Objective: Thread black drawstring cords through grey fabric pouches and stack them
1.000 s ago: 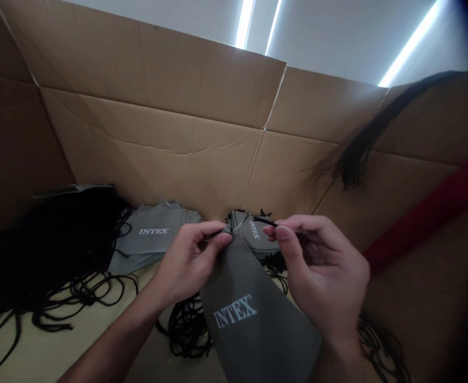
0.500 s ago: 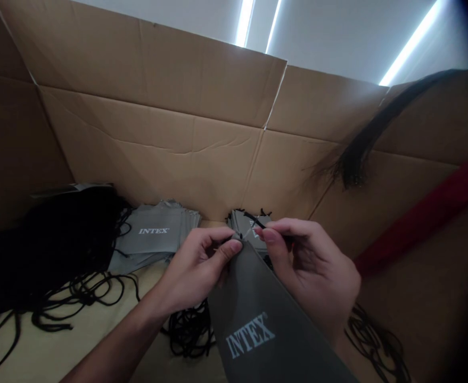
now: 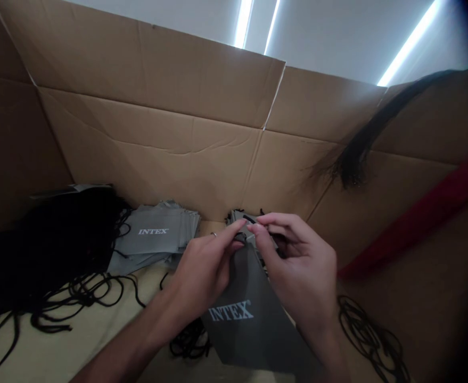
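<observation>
A grey flat INTEX pouch (image 3: 253, 338) hangs tilted between my hands. My left hand (image 3: 204, 263) is closed on its top corner, with the index finger stretched toward a cord end. My right hand (image 3: 303, 255) pinches that black cord (image 3: 250, 218) between thumb and index finger, just above the pouch corner. A thin pale strand shows between the fingertips and the corner; what it is I cannot make out. The other fingers of my right hand curl inward, and dark cord shows beneath them.
A stack of grey INTEX pouches (image 3: 152, 242) lies left of centre, beside a large heap of black cords (image 3: 50, 244). Another pouch stack (image 3: 236, 214) sits behind my hands. Loose cords (image 3: 371, 338) lie at right. Cardboard walls (image 3: 157, 127) stand behind; a red strip (image 3: 413, 218) slants at right.
My right hand has moved slightly left, closer to my left hand. My left index finger has reached up toward the cord end. The pouch has swung a little left and up.
</observation>
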`<state>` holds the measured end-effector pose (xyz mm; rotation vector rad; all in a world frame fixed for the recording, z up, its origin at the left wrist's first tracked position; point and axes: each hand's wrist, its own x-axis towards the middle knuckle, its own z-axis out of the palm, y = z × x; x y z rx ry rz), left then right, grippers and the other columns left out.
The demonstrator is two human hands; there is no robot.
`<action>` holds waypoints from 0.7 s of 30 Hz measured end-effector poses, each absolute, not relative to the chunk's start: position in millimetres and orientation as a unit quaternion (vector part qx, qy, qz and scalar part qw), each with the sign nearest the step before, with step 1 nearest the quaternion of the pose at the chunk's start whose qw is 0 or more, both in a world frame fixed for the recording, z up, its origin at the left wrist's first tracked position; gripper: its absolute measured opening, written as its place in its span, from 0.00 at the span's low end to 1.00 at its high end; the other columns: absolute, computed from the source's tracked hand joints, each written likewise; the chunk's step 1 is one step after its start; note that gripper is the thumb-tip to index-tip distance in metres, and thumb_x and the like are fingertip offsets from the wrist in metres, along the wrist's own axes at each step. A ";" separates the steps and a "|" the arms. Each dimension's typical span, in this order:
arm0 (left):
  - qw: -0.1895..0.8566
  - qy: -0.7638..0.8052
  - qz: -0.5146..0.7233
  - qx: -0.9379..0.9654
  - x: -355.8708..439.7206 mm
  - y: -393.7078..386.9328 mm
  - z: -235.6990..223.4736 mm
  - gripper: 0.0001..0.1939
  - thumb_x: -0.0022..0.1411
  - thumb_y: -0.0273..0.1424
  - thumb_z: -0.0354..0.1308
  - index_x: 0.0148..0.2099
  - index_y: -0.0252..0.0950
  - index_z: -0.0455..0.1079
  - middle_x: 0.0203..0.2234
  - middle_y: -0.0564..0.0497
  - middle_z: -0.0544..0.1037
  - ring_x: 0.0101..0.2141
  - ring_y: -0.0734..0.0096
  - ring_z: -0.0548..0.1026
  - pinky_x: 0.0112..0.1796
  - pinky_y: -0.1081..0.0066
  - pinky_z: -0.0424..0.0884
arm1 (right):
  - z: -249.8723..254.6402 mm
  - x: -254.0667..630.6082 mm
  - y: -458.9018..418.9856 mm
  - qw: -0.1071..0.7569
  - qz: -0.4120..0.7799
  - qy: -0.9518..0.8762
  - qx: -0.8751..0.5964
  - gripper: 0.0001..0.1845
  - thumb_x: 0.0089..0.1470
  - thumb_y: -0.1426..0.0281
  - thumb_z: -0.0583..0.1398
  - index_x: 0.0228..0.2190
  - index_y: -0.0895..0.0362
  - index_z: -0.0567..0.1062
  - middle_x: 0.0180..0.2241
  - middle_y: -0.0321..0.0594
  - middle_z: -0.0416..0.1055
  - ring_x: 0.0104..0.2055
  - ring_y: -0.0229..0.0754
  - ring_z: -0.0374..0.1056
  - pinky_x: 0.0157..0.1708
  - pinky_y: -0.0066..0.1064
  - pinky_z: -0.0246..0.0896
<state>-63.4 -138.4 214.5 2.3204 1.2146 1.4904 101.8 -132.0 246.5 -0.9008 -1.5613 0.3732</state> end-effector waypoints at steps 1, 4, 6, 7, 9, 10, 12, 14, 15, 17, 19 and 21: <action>0.054 0.410 0.483 0.772 -62.7 -138.1 213.2 0.26 0.74 0.24 0.49 0.72 0.35 0.62 0.39 0.45 0.86 0.33 0.65 0.82 0.33 0.70 0.73 | 246.7 100.9 -131.2 0.611 0.167 -0.667 -0.393 0.06 0.61 0.66 0.68 0.41 0.52 0.81 0.34 0.37 0.83 0.35 0.42 0.80 0.35 0.31 0.75; 0.047 0.430 0.452 0.780 -59.5 -138.6 213.5 0.36 0.75 0.24 0.47 0.80 0.32 0.42 0.32 0.48 0.85 0.26 0.68 0.79 0.29 0.72 0.72 | 246.7 98.9 -128.8 0.608 0.156 -0.666 -0.402 0.08 0.60 0.66 0.69 0.42 0.52 0.79 0.33 0.36 0.83 0.35 0.42 0.80 0.35 0.31 0.74; 0.047 0.418 0.440 0.793 -57.4 -138.6 214.5 0.38 0.74 0.23 0.46 0.80 0.36 0.37 0.33 0.49 0.85 0.28 0.68 0.80 0.30 0.72 0.73 | 246.1 97.9 -127.0 0.592 0.148 -0.683 -0.401 0.07 0.61 0.67 0.68 0.43 0.51 0.79 0.34 0.35 0.84 0.36 0.41 0.81 0.35 0.30 0.73; 0.042 0.404 0.437 0.802 -56.7 -138.3 214.4 0.39 0.74 0.22 0.45 0.80 0.37 0.37 0.35 0.48 0.85 0.30 0.67 0.82 0.31 0.72 0.74 | 245.6 97.5 -126.3 0.583 0.147 -0.693 -0.398 0.06 0.62 0.68 0.67 0.42 0.51 0.78 0.34 0.35 0.83 0.36 0.41 0.80 0.35 0.30 0.73; 0.020 0.385 0.439 0.812 -57.0 -137.0 212.9 0.37 0.72 0.20 0.44 0.80 0.37 0.42 0.40 0.44 0.86 0.37 0.64 0.84 0.36 0.68 0.77 | 244.5 96.7 -125.9 0.575 0.148 -0.702 -0.393 0.04 0.63 0.69 0.65 0.41 0.51 0.78 0.36 0.35 0.83 0.37 0.41 0.80 0.36 0.30 0.73; 0.010 0.384 0.443 0.810 -57.9 -136.4 211.9 0.35 0.72 0.20 0.44 0.78 0.36 0.47 0.42 0.43 0.86 0.39 0.62 0.84 0.37 0.67 0.77 | 244.0 96.4 -126.2 0.576 0.154 -0.702 -0.389 0.05 0.63 0.69 0.65 0.42 0.50 0.78 0.36 0.35 0.83 0.38 0.41 0.80 0.37 0.31 0.73; 0.003 0.398 0.454 0.797 -60.9 -135.6 210.8 0.28 0.72 0.21 0.45 0.72 0.35 0.59 0.43 0.43 0.86 0.39 0.61 0.84 0.37 0.66 0.77 | 243.5 96.4 -128.0 0.579 0.181 -0.698 -0.381 0.08 0.63 0.67 0.66 0.45 0.50 0.77 0.36 0.35 0.83 0.38 0.41 0.80 0.39 0.31 0.74; 0.010 0.407 0.469 0.784 -64.9 -135.7 212.3 0.20 0.73 0.21 0.47 0.62 0.35 0.68 0.43 0.44 0.86 0.38 0.63 0.84 0.37 0.68 0.76 | 244.1 97.9 -129.0 0.572 0.231 -0.697 -0.366 0.13 0.64 0.65 0.67 0.49 0.49 0.76 0.36 0.35 0.82 0.36 0.41 0.80 0.38 0.31 0.73; 0.015 0.406 0.481 0.777 -67.0 -136.0 214.1 0.17 0.73 0.21 0.48 0.59 0.36 0.70 0.42 0.46 0.86 0.37 0.65 0.84 0.37 0.69 0.75 | 244.7 99.2 -128.2 0.563 0.265 -0.699 -0.353 0.15 0.63 0.62 0.67 0.50 0.49 0.75 0.36 0.36 0.82 0.36 0.41 0.79 0.37 0.31 0.73; 0.024 0.406 0.512 0.757 -71.5 -137.0 219.6 0.14 0.74 0.22 0.49 0.54 0.36 0.73 0.39 0.48 0.86 0.35 0.68 0.82 0.36 0.73 0.74 | 245.4 102.5 -121.9 0.551 0.346 -0.694 -0.310 0.19 0.62 0.54 0.67 0.49 0.50 0.76 0.38 0.39 0.83 0.38 0.43 0.80 0.38 0.32 0.74; 0.038 0.407 0.555 0.724 -76.3 -138.5 226.2 0.10 0.75 0.24 0.52 0.49 0.36 0.75 0.36 0.49 0.85 0.32 0.72 0.80 0.33 0.75 0.72 | 243.6 105.6 -109.1 0.552 0.439 -0.659 -0.261 0.27 0.63 0.43 0.62 0.46 0.52 0.78 0.40 0.44 0.83 0.40 0.45 0.80 0.40 0.33 0.74; 0.074 0.395 0.610 0.683 -81.6 -140.6 232.3 0.08 0.75 0.27 0.55 0.44 0.36 0.76 0.32 0.51 0.83 0.28 0.74 0.77 0.29 0.77 0.70 | 237.6 105.7 -92.9 0.542 0.510 -0.622 -0.243 0.33 0.65 0.38 0.54 0.41 0.54 0.78 0.39 0.46 0.83 0.39 0.44 0.79 0.38 0.32 0.73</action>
